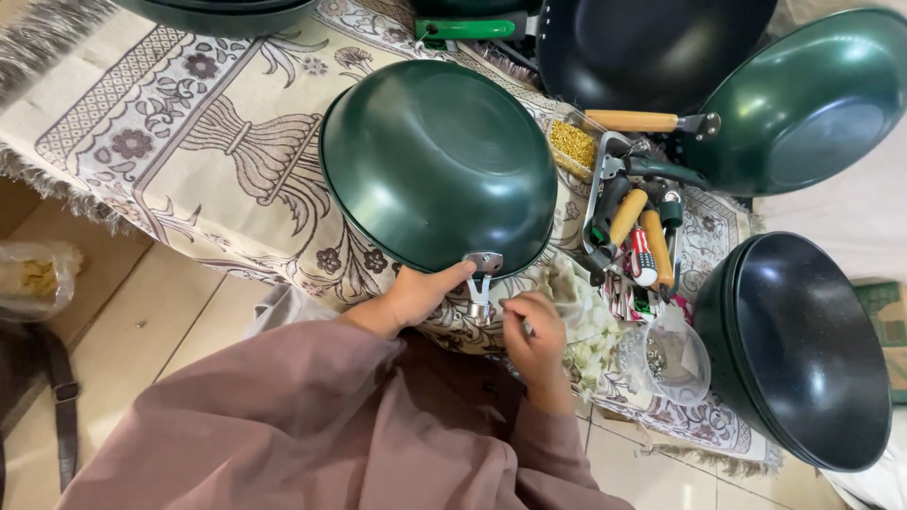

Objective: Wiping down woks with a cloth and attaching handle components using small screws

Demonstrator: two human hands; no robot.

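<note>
Head view, looking down past my mauve sleeves: my left hand (pixel 416 295) presses its thumb against the near rim of the upturned green pan (pixel 439 165), its grip closed around that edge just beside the metal handle bracket (pixel 483 276). My right hand (pixel 532 326) sits just right of the bracket, fingers pressed together in a pinch on a small slim tool (pixel 526 329); most of it is hidden in my grip, so I cannot tell what kind it is. The bracket hangs from the pan's rim toward me, between my two hands.

The pan lies upside down on the bench, on a patterned cream cloth (pixel 189 142) with fringed edges. To my right, near the cloth's edge, stands a clear plastic tub (pixel 673 364) with small metal pieces inside. Beyond it is a tray of tools (pixel 635 227) with orange and black handles, and next to that a small box of brass-coloured screws (pixel 573 144). Further right a dark pan (pixel 803 349) leans on its side. At the far end lie another green pan (pixel 812 94), a black pan (pixel 642 42) and a wooden handle (pixel 631 120).
</note>
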